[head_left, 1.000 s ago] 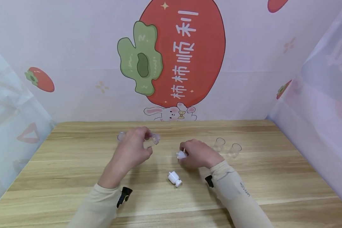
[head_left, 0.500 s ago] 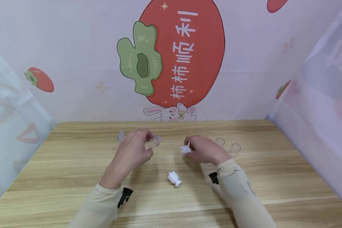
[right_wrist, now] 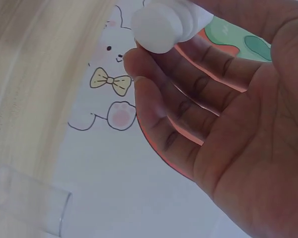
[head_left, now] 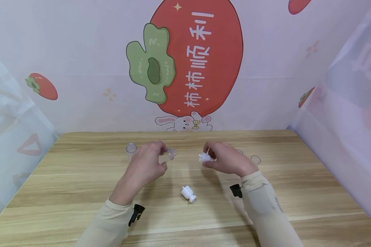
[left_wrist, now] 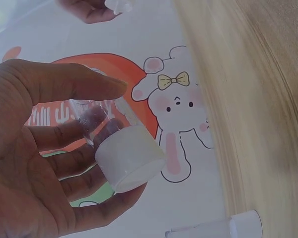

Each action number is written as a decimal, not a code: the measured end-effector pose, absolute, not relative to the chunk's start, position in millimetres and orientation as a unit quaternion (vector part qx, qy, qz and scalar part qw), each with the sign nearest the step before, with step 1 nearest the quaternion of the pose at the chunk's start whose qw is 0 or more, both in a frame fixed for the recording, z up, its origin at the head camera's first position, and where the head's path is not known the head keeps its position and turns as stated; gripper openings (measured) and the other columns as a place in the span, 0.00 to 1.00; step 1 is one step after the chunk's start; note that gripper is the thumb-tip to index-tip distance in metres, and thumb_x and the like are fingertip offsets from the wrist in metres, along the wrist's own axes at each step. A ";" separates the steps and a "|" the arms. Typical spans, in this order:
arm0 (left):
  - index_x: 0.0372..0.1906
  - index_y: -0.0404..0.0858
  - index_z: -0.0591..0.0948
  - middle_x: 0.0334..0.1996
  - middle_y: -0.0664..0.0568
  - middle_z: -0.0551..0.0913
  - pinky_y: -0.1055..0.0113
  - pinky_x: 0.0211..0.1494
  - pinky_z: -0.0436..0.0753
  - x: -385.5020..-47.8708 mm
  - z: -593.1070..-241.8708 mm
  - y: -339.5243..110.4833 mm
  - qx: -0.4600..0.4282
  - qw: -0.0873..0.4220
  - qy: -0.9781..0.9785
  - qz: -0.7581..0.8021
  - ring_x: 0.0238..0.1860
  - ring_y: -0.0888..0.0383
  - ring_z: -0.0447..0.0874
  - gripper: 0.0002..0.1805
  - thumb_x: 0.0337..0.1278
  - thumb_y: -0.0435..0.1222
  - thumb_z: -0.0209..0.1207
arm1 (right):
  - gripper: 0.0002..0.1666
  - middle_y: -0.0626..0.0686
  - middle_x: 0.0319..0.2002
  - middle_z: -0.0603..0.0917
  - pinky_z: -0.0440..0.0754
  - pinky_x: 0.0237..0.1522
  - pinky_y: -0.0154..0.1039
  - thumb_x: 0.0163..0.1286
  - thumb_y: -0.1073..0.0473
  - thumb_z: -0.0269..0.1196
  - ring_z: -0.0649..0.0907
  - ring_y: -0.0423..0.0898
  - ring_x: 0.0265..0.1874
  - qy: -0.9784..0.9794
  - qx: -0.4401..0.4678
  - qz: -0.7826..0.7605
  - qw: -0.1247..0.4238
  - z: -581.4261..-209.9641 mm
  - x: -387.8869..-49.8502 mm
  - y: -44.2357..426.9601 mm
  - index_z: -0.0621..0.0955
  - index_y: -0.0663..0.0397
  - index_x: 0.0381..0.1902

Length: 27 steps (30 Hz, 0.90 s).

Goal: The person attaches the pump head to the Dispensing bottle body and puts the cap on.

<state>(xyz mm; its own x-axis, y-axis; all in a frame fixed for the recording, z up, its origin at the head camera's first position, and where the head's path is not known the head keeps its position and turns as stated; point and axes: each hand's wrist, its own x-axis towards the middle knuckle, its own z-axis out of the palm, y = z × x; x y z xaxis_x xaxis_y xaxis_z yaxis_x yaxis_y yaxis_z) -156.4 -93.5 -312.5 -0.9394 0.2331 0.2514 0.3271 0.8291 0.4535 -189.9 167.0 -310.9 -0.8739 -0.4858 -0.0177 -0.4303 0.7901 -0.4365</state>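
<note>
With the left hand, we are gripping a clear container by its sides above the bench. With the right hand, we are pinching a white fitting, holding it apart from the container. A second white fitting is lying nearer to us.

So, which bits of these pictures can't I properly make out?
- Held clear jar, left wrist view: its upper end is hidden by the left grip.
- Second jar, left wrist view: cut off by the bottom edge.
- White pump, right wrist view: cut off by the top edge.
- Print on the right sleeve, head view: too small and blurred.
</note>
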 end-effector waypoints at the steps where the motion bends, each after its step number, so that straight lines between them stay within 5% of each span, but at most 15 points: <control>1: 0.42 0.33 0.85 0.38 0.46 0.87 0.53 0.42 0.83 -156.2 -312.9 -93.1 -0.147 0.093 -0.952 -0.253 0.42 0.50 0.86 0.16 0.42 0.26 0.70 | 0.17 0.47 0.33 0.80 0.79 0.41 0.40 0.63 0.56 0.74 0.79 0.44 0.34 0.943 -0.243 -0.216 0.063 -310.0 -189.6 167.3 0.79 0.53 0.44; 27: 0.41 0.35 0.84 0.41 0.45 0.85 0.53 0.40 0.84 -154.8 -318.8 -84.0 -0.139 0.073 -0.956 -0.246 0.42 0.48 0.84 0.16 0.43 0.24 0.71 | 0.15 0.47 0.39 0.79 0.82 0.40 0.40 0.66 0.60 0.71 0.79 0.44 0.38 0.918 -0.282 -0.280 0.000 -297.2 -184.4 175.8 0.82 0.54 0.49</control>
<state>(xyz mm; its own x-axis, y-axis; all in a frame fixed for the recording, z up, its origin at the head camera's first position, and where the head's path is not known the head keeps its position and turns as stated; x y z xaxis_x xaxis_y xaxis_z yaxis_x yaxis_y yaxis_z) -154.8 -84.0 -318.8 -0.9509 0.2293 0.2080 0.3012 0.8403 0.4506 -184.4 175.8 -297.2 -0.8410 -0.5173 0.1586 -0.5178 0.6844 -0.5132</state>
